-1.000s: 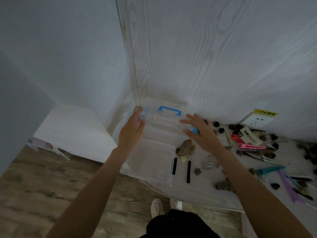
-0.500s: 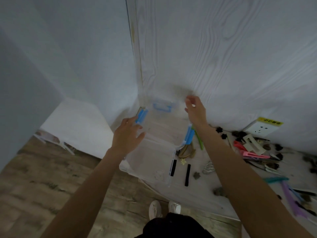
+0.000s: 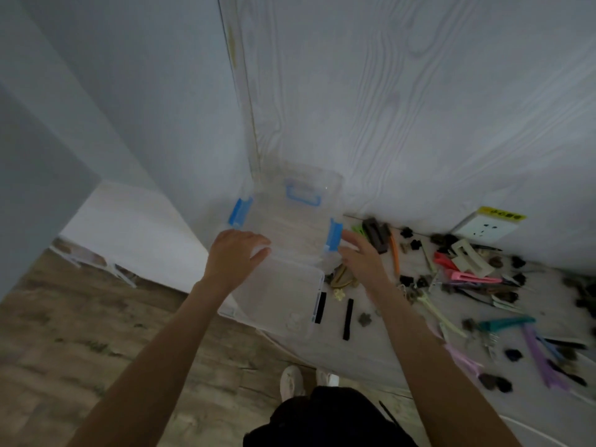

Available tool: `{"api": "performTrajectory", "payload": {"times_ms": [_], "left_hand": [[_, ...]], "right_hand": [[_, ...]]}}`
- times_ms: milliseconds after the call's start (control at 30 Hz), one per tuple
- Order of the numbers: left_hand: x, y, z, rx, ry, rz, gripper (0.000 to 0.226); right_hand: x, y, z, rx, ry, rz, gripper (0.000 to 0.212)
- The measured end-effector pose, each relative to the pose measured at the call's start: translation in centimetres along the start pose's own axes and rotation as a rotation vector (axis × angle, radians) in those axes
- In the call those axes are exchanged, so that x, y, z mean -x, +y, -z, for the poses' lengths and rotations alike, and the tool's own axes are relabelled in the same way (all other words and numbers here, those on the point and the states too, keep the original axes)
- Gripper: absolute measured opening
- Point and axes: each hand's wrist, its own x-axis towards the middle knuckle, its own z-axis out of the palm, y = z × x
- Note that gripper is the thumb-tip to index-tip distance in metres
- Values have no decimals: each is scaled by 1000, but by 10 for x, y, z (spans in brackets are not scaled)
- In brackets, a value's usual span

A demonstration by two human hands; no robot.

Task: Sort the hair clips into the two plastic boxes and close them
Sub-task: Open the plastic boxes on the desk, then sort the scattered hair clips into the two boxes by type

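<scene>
A clear plastic box sits at the table's left corner. Its lid stands open against the wall, showing a blue handle and two blue latches. My left hand rests on the box's far left rim with relaxed fingers. My right hand is beside the right latch, fingers straight, holding nothing. One small pale clip lies in the box. Hair clips are spread over the table to the right: black bar clips, a pink clip, a cream claw clip. Only one box is in view.
A wall socket with a yellow label sits low on the wall at the right. The wall stands right behind the box. The table's front edge runs diagonally above a wooden floor. My shoes show below it.
The lid swung up and back and now leans on the wall. My right hand pushed it at the top, then dropped to the right latch. My left hand stayed on the left rim.
</scene>
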Motion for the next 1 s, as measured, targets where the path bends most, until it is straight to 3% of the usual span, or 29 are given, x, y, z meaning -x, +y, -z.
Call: {"api": "performTrajectory", "payload": {"times_ms": [100, 167, 233, 333, 400, 500, 567, 700, 833, 1000], "left_hand": [[-2, 4, 0, 61, 10, 149, 30], [-4, 14, -2, 60, 34, 145, 28], [-2, 37, 2, 114, 97, 74, 29], [6, 98, 10, 263, 196, -182, 29], [17, 146, 5, 390, 98, -325, 34], [32, 193, -32, 414, -70, -379, 47], [36, 207, -64, 330, -126, -284, 58], [23, 201, -111, 162, -158, -14, 70], [12, 183, -140, 32, -244, 116, 68], [9, 191, -159, -56, -200, 124, 58]], "right_hand": [[-1, -5, -1, -60, -7, 8, 42], [4, -4, 5, -81, 40, 24, 40], [15, 5, 15, -42, 128, 61, 37], [50, 35, 37, 48, 264, 152, 35], [80, 65, 54, 151, 370, 194, 37], [116, 112, 73, 393, 504, 187, 48], [129, 139, 82, 609, 547, 75, 70], [136, 171, 92, 795, 460, -155, 102], [127, 187, 92, 940, 349, -173, 109], [109, 192, 105, 1018, 235, -126, 103]]}}
